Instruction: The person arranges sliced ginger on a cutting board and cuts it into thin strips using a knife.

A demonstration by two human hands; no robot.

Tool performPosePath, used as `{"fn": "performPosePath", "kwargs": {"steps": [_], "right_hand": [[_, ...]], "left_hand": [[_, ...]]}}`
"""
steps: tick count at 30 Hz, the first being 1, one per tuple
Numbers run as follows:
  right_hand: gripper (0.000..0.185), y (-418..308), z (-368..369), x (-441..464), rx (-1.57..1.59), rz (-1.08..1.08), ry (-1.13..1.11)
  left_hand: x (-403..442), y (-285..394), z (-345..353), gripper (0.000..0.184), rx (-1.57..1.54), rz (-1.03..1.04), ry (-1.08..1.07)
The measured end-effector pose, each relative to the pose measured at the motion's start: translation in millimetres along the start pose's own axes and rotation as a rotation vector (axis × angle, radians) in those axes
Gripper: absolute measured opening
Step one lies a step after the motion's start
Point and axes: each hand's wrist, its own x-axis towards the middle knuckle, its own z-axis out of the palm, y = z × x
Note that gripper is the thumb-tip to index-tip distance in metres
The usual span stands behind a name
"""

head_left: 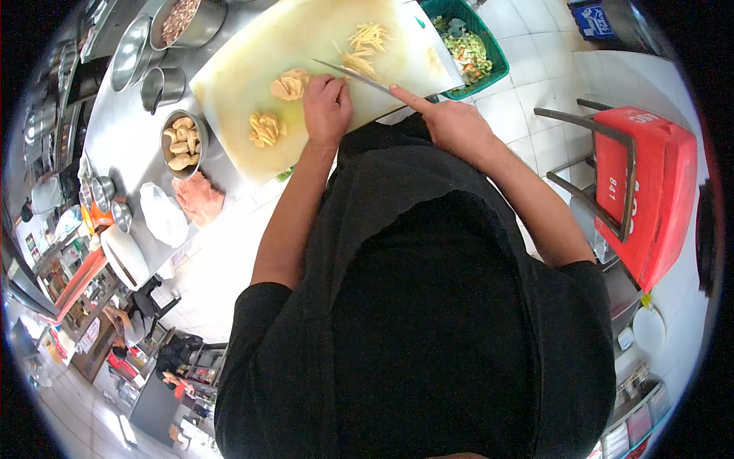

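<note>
My right hand (457, 128) grips a knife (355, 76), its index finger stretched along the spine, the blade lying across the cutting board (229, 76). My left hand (327, 109), fingers curled, presses down close to the blade on what look like ginger slices; the fingertips and most of what is under them are hidden. Beside its knuckles lies a fanned pile of ginger slices (290, 84). A second heap of ginger slices (267, 129) sits nearer the board's left corner. Thin ginger strips (369, 38) lie beyond the knife, some touching the blade.
Left of the board stand a bowl (201, 157) of peeled ginger pieces, a small metal pot (162, 86), a pot (218, 17) of chopped brownish food, a pink cloth (199, 199) and a white plastic bag (163, 216). A green basket (501, 65) of vegetable scraps adjoins the right edge. Red chair (650, 180) at right.
</note>
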Motion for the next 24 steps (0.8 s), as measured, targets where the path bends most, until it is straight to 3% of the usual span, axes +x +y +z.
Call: {"fn": "performPosePath", "kwargs": {"steps": [2,24], "right_hand": [[0.085,4.4,5.4,0.5,-0.008,-0.048,0.055],[0.092,3.3,7.1,9.7,-0.027,-0.035,-0.016]], "left_hand": [[2.3,-0.6,1.1,0.009,0.014,0.034,0.008],[3.7,-4.7,5.3,0.008,0.036,0.024,-0.008]]}}
